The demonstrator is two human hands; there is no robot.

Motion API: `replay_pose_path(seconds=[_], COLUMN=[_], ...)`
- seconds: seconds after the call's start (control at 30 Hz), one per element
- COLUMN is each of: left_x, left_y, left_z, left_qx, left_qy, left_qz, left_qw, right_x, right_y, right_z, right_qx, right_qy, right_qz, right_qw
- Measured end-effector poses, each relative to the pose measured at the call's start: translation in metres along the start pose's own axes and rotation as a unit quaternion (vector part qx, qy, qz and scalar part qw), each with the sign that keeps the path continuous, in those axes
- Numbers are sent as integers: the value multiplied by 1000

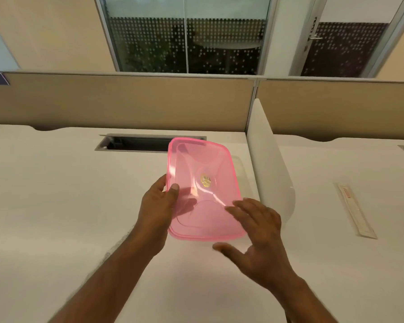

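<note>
Right hand [259, 236] hovers by translucent pink rectangular lid [203, 159], gold sticker [205, 179] centred.

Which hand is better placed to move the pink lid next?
Left. The left hand pinches the pink lid at its edge, thumb on top; the right hand is open, fingers straight by its corner.

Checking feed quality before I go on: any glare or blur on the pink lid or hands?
Head view: white glare streaks cross the pink lid; the right hand is motion-blurred, the left hand gripping the lid's edge looks sharper; the wide-angle lens slants the window frames.
</note>
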State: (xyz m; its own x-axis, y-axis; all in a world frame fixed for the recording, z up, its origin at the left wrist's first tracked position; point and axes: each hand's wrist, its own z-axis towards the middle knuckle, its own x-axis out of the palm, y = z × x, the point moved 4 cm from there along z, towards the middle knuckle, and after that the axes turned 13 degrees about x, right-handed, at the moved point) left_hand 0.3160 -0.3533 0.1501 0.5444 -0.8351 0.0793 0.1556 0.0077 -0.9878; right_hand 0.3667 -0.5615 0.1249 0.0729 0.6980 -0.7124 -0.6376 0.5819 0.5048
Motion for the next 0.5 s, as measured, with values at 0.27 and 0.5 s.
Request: replay_pose_path(seconds=[0.27,0.5], left_x=[26,47], left_y=[43,66], left_z=[23,40], left_qx=[-46,22], left_qy=[39,17], left_qz=[-90,109], left_qw=[994,994], right_x=[14,30], right_y=[-51,-65], right_z=[33,57], right_qx=[357,357], right_qy=[36,22], right_qz=[209,47], right_qw=[910,933])
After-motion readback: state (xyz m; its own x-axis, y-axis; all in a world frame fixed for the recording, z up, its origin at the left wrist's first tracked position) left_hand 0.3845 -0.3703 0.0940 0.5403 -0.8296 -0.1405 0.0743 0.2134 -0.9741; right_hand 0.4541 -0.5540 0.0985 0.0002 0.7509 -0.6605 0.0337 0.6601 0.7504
